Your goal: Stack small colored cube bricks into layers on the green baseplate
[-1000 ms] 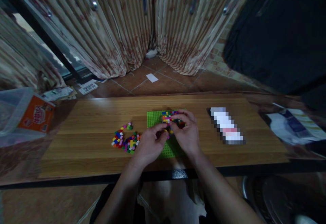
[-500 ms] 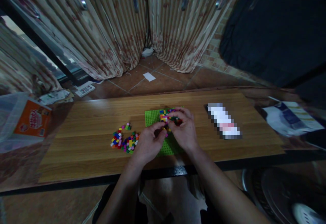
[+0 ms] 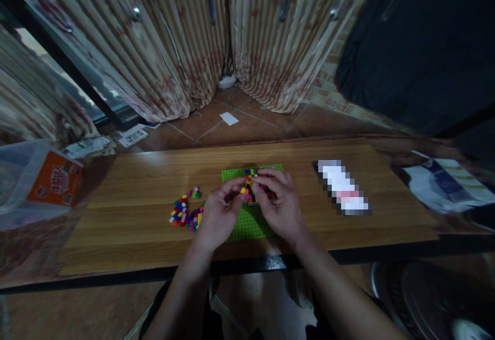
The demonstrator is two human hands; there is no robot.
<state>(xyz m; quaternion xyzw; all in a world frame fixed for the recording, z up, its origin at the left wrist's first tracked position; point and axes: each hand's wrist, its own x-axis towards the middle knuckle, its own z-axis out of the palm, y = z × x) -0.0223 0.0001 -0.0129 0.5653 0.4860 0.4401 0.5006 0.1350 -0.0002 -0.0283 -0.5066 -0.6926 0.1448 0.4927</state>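
At the far left, a clear plastic tub with an orange label is standing beside your wooden surface, and some papers are lying on the floor just past it. Left of centre on the surface, loose toy bricks in many colours are lying in a curved heap, its right end partly hidden by your left hand. That hand is pinching small yellow and magenta bricks between thumb and forefinger, over the green studded baseplate. The baseplate is lying flat in the middle of the surface, in front of you. On its far half, a multicoloured brick build is sitting between your two hands, much of it covered by fingers. Your right hand is curving over the build's right side, thumb and forefinger close together at its near part; you are hiding the contact, so whether it is gripping a brick cannot be told. Further right, well apart from the baseplate, a flat, dark-edged oblong with a pixelated face is lying at a slant. Beyond the surface's right end, white-and-blue plastic packaging is lying crumpled.
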